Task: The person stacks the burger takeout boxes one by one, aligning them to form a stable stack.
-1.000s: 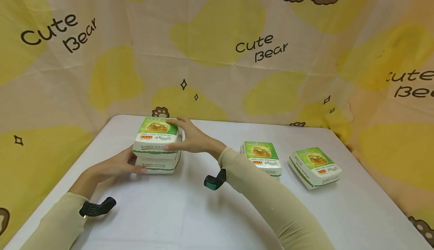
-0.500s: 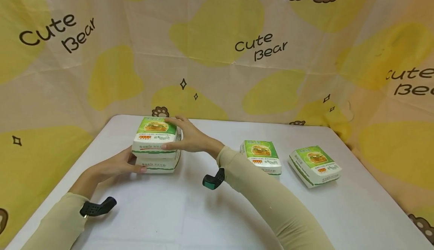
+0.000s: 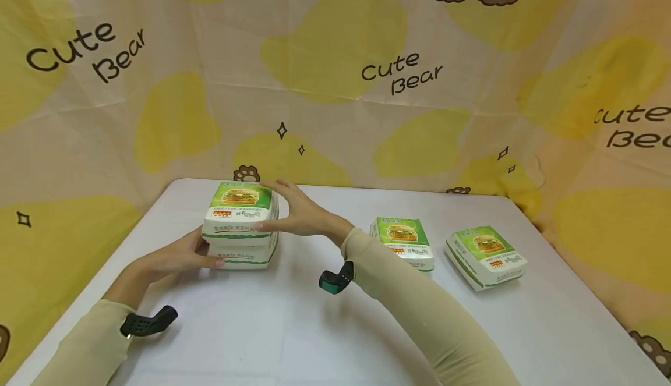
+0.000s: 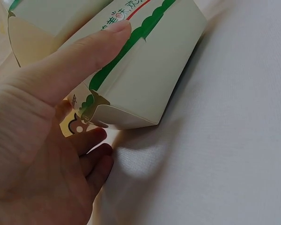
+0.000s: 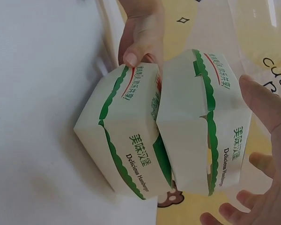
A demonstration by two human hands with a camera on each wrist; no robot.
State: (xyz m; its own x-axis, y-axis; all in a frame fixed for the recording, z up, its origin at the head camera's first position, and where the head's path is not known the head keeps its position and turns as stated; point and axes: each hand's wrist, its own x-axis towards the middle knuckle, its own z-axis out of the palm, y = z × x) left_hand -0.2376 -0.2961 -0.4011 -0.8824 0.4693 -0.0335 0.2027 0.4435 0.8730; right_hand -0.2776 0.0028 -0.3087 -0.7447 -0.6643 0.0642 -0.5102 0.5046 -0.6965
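Two white-and-green paper hamburger boxes are stacked at the table's left. The upper box (image 3: 233,230) sits slightly skewed on the lower box (image 3: 243,256), as the right wrist view of the upper box (image 5: 182,126) shows. My left hand (image 3: 170,259) holds the lower box at its left side, thumb on the front face; in the left wrist view several fingers curl beside the box's corner. My right hand (image 3: 304,214) is at the upper box's right side, thumb tip right at its front edge. In the right wrist view its other fingers (image 5: 260,164) are spread, apart from the box.
Two more hamburger boxes stand on the white table (image 3: 236,339) to the right: a nearer-middle box (image 3: 403,234), partly behind the right sleeve (image 3: 419,304), and a turned box (image 3: 487,258) farther right. A yellow patterned cloth (image 3: 335,54) hangs behind the table.
My right hand has shifted slightly to the right, its fingers easing away from the upper box. The stack stays in place and the left hand has hardly moved.
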